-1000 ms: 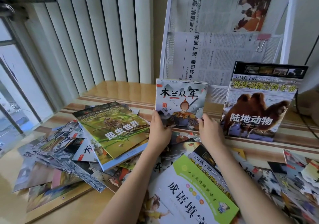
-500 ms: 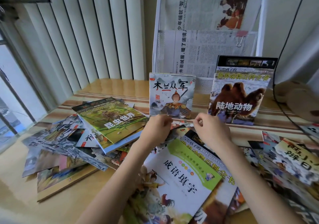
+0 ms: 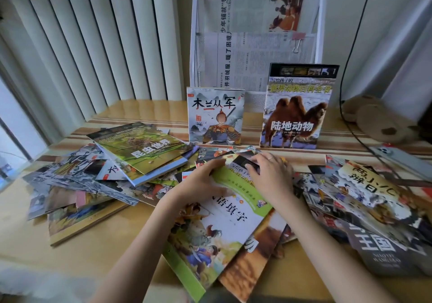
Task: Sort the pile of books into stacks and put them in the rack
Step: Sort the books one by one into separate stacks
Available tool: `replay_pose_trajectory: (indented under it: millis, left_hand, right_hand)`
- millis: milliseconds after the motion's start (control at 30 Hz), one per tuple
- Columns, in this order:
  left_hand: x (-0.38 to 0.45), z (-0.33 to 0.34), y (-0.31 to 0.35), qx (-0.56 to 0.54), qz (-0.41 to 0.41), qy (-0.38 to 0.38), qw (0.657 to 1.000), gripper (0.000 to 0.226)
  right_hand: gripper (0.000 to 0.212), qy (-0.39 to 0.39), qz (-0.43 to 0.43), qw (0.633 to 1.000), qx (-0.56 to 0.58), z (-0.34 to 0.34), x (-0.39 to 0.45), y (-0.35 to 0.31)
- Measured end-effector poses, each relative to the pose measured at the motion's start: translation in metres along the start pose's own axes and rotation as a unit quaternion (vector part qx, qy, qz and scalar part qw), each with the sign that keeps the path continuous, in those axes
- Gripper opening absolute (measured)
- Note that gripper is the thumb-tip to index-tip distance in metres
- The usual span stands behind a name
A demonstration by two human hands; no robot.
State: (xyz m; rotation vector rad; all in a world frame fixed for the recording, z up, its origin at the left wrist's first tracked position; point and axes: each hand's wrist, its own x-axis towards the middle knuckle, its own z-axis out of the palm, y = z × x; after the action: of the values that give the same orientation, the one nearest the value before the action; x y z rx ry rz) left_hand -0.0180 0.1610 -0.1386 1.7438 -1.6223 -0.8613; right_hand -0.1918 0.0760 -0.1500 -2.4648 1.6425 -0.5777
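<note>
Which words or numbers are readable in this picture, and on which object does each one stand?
"木兰从军": upright warrior book
"陆地动物": upright camel book
"1": same camel book, top corner
"昆虫世界": green insect book
"填字": green-edged book under both hands
"暖了困境": newspaper in the rack
"王国": grey book
Small print elsewhere: too blurred.

Rack (image 3: 194, 52): white mesh. Camel book (image 3: 297, 108): brown camel, black top band, white title. Warrior book (image 3: 215, 116): grey-white ink wash, black title. Insect book (image 3: 140, 146): green. Puzzle book (image 3: 224, 228): white, lime-green edging. Counter (image 3: 93, 256): pale wood, brown stripes.
</note>
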Motion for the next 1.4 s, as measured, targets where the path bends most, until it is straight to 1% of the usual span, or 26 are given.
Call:
replay_pose_trajectory:
  millis: [67, 133, 200, 267, 333, 367, 433, 500, 567, 600, 633, 667, 700, 767, 800, 833, 867, 900, 933, 967, 1000, 1100, 1167, 1267, 1333, 1400]
  left_hand:
    - [0.001, 0.001, -0.003, -0.021, -0.011, 0.01, 1.0, 0.082]
    - [0.003, 0.003, -0.003, -0.027, -0.018, 0.04, 0.999, 0.077]
    - [0.006, 0.005, 0.0, 0.015, -0.025, 0.069, 0.997, 0.071]
    - [0.005, 0.007, 0.004, 0.053, -0.016, 0.078, 0.995, 0.065]
    - [0.005, 0.007, 0.005, 0.043, -0.001, 0.089, 0.995, 0.064]
    - [0.004, 0.007, 0.005, 0.034, 0.001, 0.098, 0.995, 0.064]
    - [0.004, 0.008, 0.005, 0.038, -0.005, 0.116, 0.992, 0.062]
    - [0.006, 0.01, 0.004, 0.048, -0.021, 0.132, 0.99, 0.059]
    - [0.009, 0.009, 0.001, 0.067, -0.028, 0.149, 0.986, 0.055]
    - [0.011, 0.008, -0.002, 0.076, -0.035, 0.157, 0.984, 0.053]
    - [0.013, 0.007, -0.005, 0.08, -0.043, 0.164, 0.982, 0.05]
    - [0.015, 0.006, -0.009, 0.083, -0.049, 0.17, 0.981, 0.049]
    - [0.016, 0.006, -0.011, 0.089, -0.052, 0.171, 0.98, 0.047]
    - [0.018, 0.008, -0.013, 0.117, -0.045, 0.172, 0.977, 0.045]
    - [0.019, 0.009, -0.015, 0.128, -0.041, 0.174, 0.976, 0.044]
    - [0.02, 0.01, -0.016, 0.131, -0.04, 0.177, 0.975, 0.043]
    - [0.021, 0.011, -0.016, 0.128, -0.044, 0.181, 0.974, 0.043]
    - [0.021, 0.011, -0.016, 0.122, -0.047, 0.185, 0.974, 0.042]
    - [0.022, 0.01, -0.016, 0.119, -0.05, 0.187, 0.974, 0.041]
    - [0.022, 0.01, -0.016, 0.118, -0.052, 0.188, 0.974, 0.041]
    - [0.021, 0.01, -0.015, 0.119, -0.054, 0.188, 0.974, 0.041]
    - [0.021, 0.011, -0.016, 0.131, -0.049, 0.198, 0.97, 0.039]
    - [0.021, 0.015, -0.016, 0.157, -0.053, 0.205, 0.965, 0.038]
    - [0.022, 0.02, -0.01, 0.229, -0.064, 0.198, 0.951, 0.038]
    - [0.023, 0.026, -0.005, 0.285, -0.043, 0.196, 0.937, 0.04]
    - [0.024, 0.031, -0.001, 0.297, -0.035, 0.19, 0.935, 0.05]
  right_hand:
    - [0.034, 0.0, 0.024, 1.0, -0.011, -0.009, -0.007, 0.009]
    - [0.04, -0.024, 0.047, 0.999, -0.012, -0.017, -0.014, 0.019]
    - [0.05, -0.046, 0.069, 0.996, -0.015, -0.021, -0.019, 0.027]
    - [0.063, -0.064, 0.099, 0.993, -0.015, -0.02, -0.021, 0.035]
    - [0.067, -0.053, 0.11, 0.992, 0.013, -0.018, -0.022, 0.04]
    - [0.064, -0.027, 0.107, 0.993, 0.034, -0.018, -0.022, 0.04]
    - [0.044, 0.036, 0.088, 0.992, 0.087, -0.021, -0.02, 0.036]
    - [0.025, 0.079, 0.059, 0.982, 0.159, -0.026, -0.018, 0.029]
    - [0.022, 0.117, 0.038, 0.968, 0.219, -0.033, -0.014, 0.03]
    - [0.022, 0.136, 0.043, 0.96, 0.239, -0.034, -0.013, 0.034]
    - [0.02, 0.156, 0.066, 0.947, 0.274, -0.035, -0.011, 0.041]
    - [0.018, 0.171, 0.11, 0.919, 0.338, -0.035, -0.01, 0.049]
    - [0.02, 0.178, 0.17, 0.87, 0.427, -0.036, -0.01, 0.055]
    - [0.033, 0.162, 0.264, 0.745, 0.59, -0.036, -0.013, 0.058]
    - [0.038, 0.125, 0.286, 0.713, 0.627, -0.035, -0.017, 0.054]
    - [0.042, 0.07, 0.289, 0.711, 0.638, -0.034, -0.021, 0.051]
    - [0.043, 0.011, 0.272, 0.726, 0.632, -0.035, -0.027, 0.045]
    - [0.037, -0.034, 0.239, 0.757, 0.607, -0.034, -0.032, 0.042]
    - [0.026, -0.055, 0.206, 0.788, 0.577, -0.034, -0.035, 0.04]
    - [0.021, -0.053, 0.187, 0.814, 0.548, -0.033, -0.035, 0.041]
    - [0.02, -0.033, 0.181, 0.825, 0.535, -0.035, -0.035, 0.043]
    - [0.02, 0.081, 0.211, 0.816, 0.532, -0.047, -0.027, 0.066]
    - [0.022, 0.12, 0.21, 0.811, 0.533, -0.055, -0.02, 0.087]
    - [0.027, 0.079, 0.223, 0.808, 0.54, -0.065, -0.014, 0.109]
    - [0.041, 0.061, 0.245, 0.803, 0.54, -0.071, -0.009, 0.122]
    - [0.057, 0.043, 0.275, 0.812, 0.512, -0.079, -0.007, 0.134]
